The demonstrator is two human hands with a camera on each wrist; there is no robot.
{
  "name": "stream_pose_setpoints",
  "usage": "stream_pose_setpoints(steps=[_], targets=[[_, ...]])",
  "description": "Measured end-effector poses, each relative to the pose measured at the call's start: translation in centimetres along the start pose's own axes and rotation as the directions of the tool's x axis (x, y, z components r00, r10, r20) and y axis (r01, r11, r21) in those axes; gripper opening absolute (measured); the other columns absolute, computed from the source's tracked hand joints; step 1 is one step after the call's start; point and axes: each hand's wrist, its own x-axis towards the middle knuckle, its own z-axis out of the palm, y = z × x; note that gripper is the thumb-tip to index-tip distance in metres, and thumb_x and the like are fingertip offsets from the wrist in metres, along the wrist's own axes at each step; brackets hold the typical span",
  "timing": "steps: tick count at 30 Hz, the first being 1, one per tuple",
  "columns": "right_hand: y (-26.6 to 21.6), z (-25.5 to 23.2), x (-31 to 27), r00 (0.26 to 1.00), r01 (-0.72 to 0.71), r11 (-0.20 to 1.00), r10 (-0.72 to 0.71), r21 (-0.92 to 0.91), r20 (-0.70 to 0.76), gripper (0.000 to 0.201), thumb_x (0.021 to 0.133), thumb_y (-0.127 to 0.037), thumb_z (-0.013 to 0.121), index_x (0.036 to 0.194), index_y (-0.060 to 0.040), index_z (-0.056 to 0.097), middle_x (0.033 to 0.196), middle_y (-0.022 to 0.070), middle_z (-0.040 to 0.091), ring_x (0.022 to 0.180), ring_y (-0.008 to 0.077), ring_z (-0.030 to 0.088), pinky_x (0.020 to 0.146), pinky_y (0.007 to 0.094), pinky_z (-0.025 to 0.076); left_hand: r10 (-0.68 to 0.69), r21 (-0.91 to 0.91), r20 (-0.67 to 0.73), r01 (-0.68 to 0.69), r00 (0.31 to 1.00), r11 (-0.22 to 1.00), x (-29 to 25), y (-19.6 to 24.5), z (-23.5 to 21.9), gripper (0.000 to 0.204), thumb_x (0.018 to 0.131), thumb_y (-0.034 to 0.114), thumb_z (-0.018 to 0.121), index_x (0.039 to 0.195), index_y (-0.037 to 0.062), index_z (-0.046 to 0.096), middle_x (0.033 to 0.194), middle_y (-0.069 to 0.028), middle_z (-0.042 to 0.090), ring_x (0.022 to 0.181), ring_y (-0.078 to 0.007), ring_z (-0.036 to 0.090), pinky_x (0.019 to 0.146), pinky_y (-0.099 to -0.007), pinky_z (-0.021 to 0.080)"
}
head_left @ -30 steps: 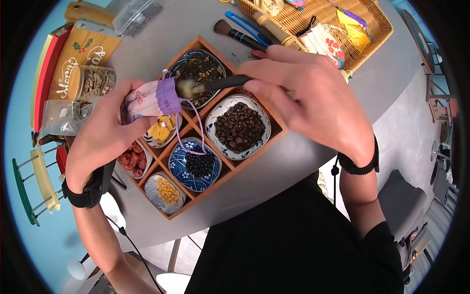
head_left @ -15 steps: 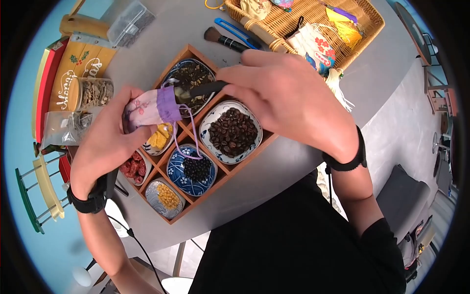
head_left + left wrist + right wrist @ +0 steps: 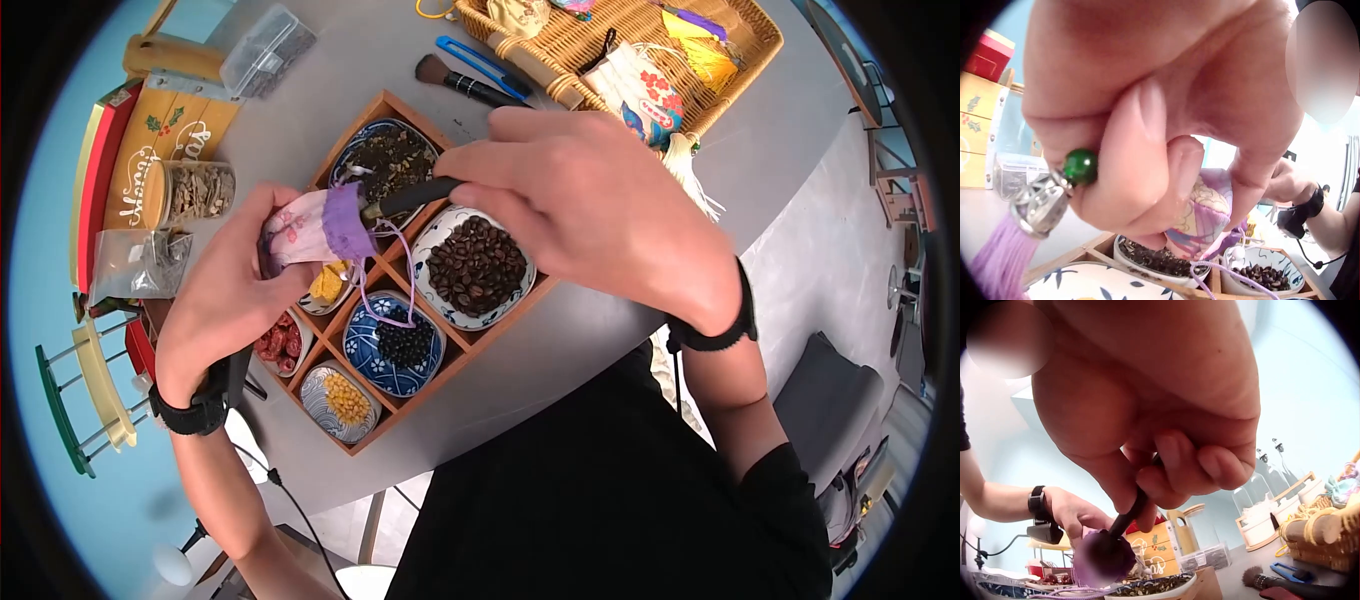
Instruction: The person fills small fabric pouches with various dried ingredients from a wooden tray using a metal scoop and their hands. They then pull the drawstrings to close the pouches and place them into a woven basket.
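In the head view my left hand (image 3: 220,300) grips a pink and purple drawstring pouch (image 3: 305,228) on its side, mouth facing right. A silver-capped lilac tassel (image 3: 1007,256) with a green bead hangs by the fingers in the left wrist view. My right hand (image 3: 600,205) pinches the dark handle of a small scoop (image 3: 418,196). Its head goes into the pouch's purple mouth, so most of it is hidden. Below lies a divided wooden tray (image 3: 405,412) with dishes of dried leaves (image 3: 390,160), dark brown beans (image 3: 475,265), black beads or berries (image 3: 405,342) and yellow grains (image 3: 345,400).
A wicker basket (image 3: 745,95) with pouches and tassels stands at the back right. Beside it lie a brush (image 3: 465,82) and a blue cutter (image 3: 485,65). To the left are a lidded jar (image 3: 195,192), a plastic bag (image 3: 140,265) and a clear box (image 3: 268,50).
The scoop's head, visible just outside the pouch a second ago, has moved left into its mouth. The right hand has come left with it, and the view has shifted slightly.
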Motion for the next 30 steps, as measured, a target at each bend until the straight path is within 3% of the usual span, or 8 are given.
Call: stream_pose_setpoints(steps=[6,11,15,20,22,24,26,30], targets=[[1.4,-1.9,-1.9,0.989,-0.115,0.993,0.116,0.021,-0.097,0.02,0.088,-0.008,0.065,0.107,-0.0035,0.07,0.082,0.0148,0.061,0.067,0.0347,0.058,0.061,0.0407,0.045,-0.021,-0.124,-0.042,0.016,0.999,0.992,-1.8,-1.8,-0.8,0.04,0.079,-0.006,0.06,0.117,0.0021,0.051,0.093,-0.0009,0.056,0.084,-0.0067,0.051,0.073,-0.0215,0.043],[0.5,-3.9,-3.2,0.976,-0.217,0.969,0.219,0.117,-0.008,0.018,0.089,-0.01,0.064,0.105,-0.0013,0.067,0.082,0.0153,0.061,0.076,0.0374,0.06,0.066,0.0423,0.048,-0.003,-0.518,-0.039,-0.018,0.999,0.855,-4.3,-4.0,-1.2,0.052,0.075,-0.013,0.057,0.123,0.0012,0.045,0.108,-0.003,0.058,0.098,-0.0093,0.056,0.085,-0.0228,0.044],[0.5,-3.0,-4.1,0.981,-0.195,0.945,0.191,0.264,0.04,0.017,0.087,-0.009,0.067,0.101,0.0003,0.067,0.082,0.0155,0.06,0.078,0.0368,0.059,0.069,0.0423,0.048,0.065,-0.632,-0.096,-0.112,0.993,0.767,-5.8,-5.8,-0.9,0.052,0.077,-0.012,0.061,0.125,0.0004,0.044,0.113,-0.0052,0.059,0.105,-0.0112,0.057,0.093,-0.026,0.044],[-0.7,-1.1,-4.0,0.993,-0.033,0.973,0.006,0.228,0.115,0.016,0.082,-0.007,0.071,0.096,-0.0005,0.068,0.083,0.0117,0.055,0.083,0.0322,0.056,0.074,0.0404,0.046,0.028,-0.694,-0.213,-0.172,0.977,0.699,-7.8,-6.7,-1.6,0.052,0.077,-0.009,0.063,0.125,0.0016,0.045,0.112,-0.0045,0.059,0.103,-0.0101,0.057,0.092,-0.0253,0.044],[-1.8,-0.1,-3.5,0.989,0.104,0.983,-0.118,0.151,0.088,0.015,0.08,-0.007,0.073,0.094,-0.0021,0.069,0.09,0.0092,0.055,0.088,0.0293,0.055,0.077,0.0391,0.045,-0.047,-0.718,-0.324,-0.213,0.945,0.663,-8.6,-6.7,-1.9,0.053,0.077,-0.007,0.063,0.125,0.0033,0.045,0.11,-0.0032,0.059,0.097,-0.008,0.057,0.088,-0.023,0.044],[-2.4,0.6,-3.4,0.978,0.123,0.987,-0.138,0.106,0.154,0.017,0.078,-0.008,0.075,0.094,-0.0034,0.07,0.096,0.0082,0.055,0.093,0.0277,0.054,0.078,0.0374,0.042,-0.047,-0.744,-0.412,-0.307,0.91,0.593,-8.9,-6.7,-2.1,0.057,0.077,-0.007,0.062,0.129,0.0046,0.043,0.097,-0.0019,0.063,0.077,-0.0049,0.056,0.063,-0.0176,0.041],[-2.4,1.6,-3.3,0.981,0.126,0.99,-0.134,0.059,0.144,0.018,0.078,-0.009,0.075,0.095,-0.0034,0.071,0.099,0.0091,0.055,0.094,0.0279,0.053,0.079,0.0371,0.041,-0.04,-0.743,-0.456,-0.356,0.889,0.567,-9.6,-6.3,-2.7,0.062,0.078,-0.007,0.062,0.134,0.0051,0.041,0.098,-0.0049,0.065,0.071,-0.0043,0.054,0.055,-0.0167,0.037],[-2.6,2.3,-3.4,0.972,0.163,0.987,-0.157,-0.016,0.174,0.019,0.079,-0.01,0.074,0.097,-0.0035,0.071,0.101,0.0102,0.056,0.096,0.0282,0.053,0.079,0.0373,0.041,0.064,-0.711,-0.559,-0.518,0.827,0.476,-9.7,-6.6,-2.7,0.068,0.079,0.006,0.073,0.137,0.0004,0.039,0.115,-0.0184,0.063,0.065,-0.0062,0.053,0.046,-0.018,0.038]])
